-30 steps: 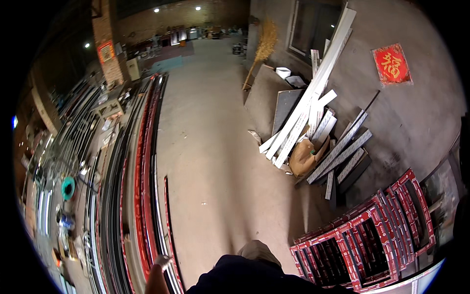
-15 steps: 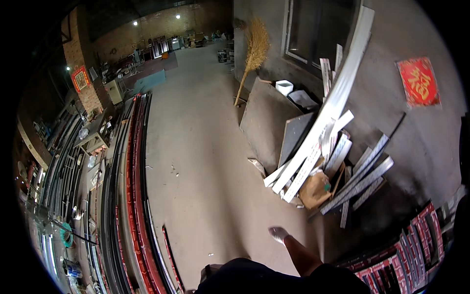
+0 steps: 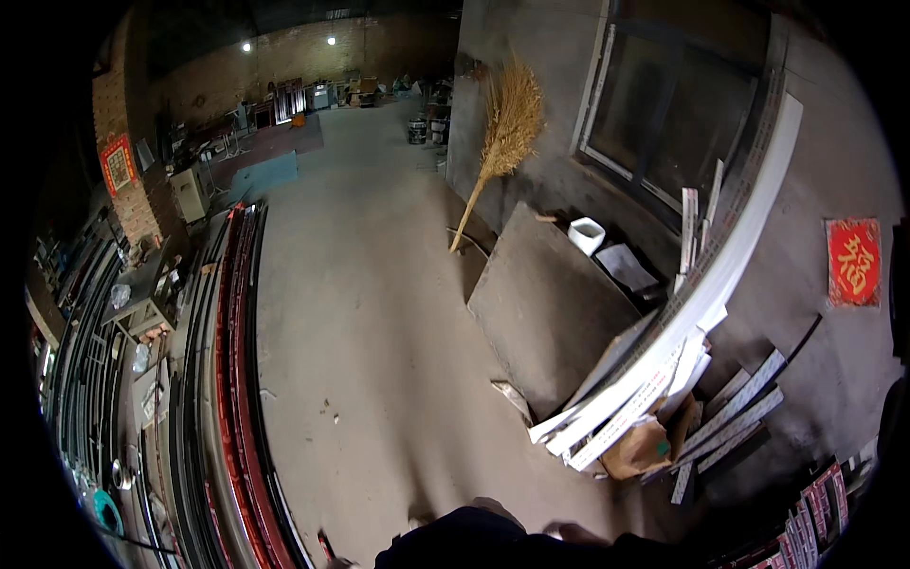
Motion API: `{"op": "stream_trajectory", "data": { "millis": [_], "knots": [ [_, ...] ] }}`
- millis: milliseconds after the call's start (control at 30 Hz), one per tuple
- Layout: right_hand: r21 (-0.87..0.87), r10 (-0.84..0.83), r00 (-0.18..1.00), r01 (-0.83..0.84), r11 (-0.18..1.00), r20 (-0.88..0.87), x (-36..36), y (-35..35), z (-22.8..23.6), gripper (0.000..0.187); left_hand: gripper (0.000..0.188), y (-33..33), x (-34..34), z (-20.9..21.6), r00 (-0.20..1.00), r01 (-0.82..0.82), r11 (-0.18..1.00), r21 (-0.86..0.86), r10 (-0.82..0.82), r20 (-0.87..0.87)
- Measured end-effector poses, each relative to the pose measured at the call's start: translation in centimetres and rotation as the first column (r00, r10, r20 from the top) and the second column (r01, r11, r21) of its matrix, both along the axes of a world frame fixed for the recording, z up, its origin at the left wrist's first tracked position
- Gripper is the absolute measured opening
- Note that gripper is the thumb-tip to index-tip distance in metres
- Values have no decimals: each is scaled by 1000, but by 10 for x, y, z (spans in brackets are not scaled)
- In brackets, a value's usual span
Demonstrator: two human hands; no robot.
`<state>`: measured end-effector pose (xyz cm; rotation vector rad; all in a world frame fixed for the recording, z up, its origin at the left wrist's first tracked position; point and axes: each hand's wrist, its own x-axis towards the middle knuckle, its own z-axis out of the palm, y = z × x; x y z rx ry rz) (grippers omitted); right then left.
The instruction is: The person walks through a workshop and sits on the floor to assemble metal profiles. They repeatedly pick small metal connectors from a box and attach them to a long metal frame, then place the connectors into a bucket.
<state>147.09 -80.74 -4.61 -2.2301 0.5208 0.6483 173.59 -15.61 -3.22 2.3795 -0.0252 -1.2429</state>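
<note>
At the lower edge, what looks like my right hand [image 3: 573, 533] shows as a blurred patch beside my dark clothing [image 3: 464, 542]. Its fingers cannot be made out, nor can anything in them. I cannot pick out my left hand; only a small pale shape, too cut off to name, shows at the bottom left of my clothing. Ahead on the right, long white strips [image 3: 697, 308] lean against the wall, nearest my right side. A brown bag [image 3: 640, 449] sits at their foot, and a flat grey board [image 3: 555, 308] leans behind them.
Long red and black profiles [image 3: 237, 389] lie along the floor at left. A straw broom [image 3: 507, 128] leans on the wall beside a window [image 3: 668, 104]. Wrapped profiles [image 3: 820, 512] are stacked at lower right. Concrete floor [image 3: 351, 284] runs between toward a brick pillar [image 3: 128, 185] and far clutter.
The view has shifted, so the board, strips and window sit lower and the window shows more fully. My bare right forearm has dropped out of sight, its hand now at the lower edge.
</note>
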Motion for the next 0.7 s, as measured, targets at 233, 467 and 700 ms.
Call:
{"op": "stream_trajectory", "data": {
  "millis": [233, 467, 700],
  "knots": [
    [-12, -76, 891, 79, 997, -447, 220, -2, -2, 33, 26, -22, 411, 83, 758, -325, 880, -346, 461, 462],
    [-50, 218, 936, -240, 969, -278, 574, -54, -34, 34, 10, -58, 534, 10, 860, -253, 954, -160, 297, 416],
    [80, -251, 894, 238, 968, 372, 1017, -143, 111, 41, 11, -159, 625, 8, 996, -88, 996, -3, 88, 5]
  ]
}}
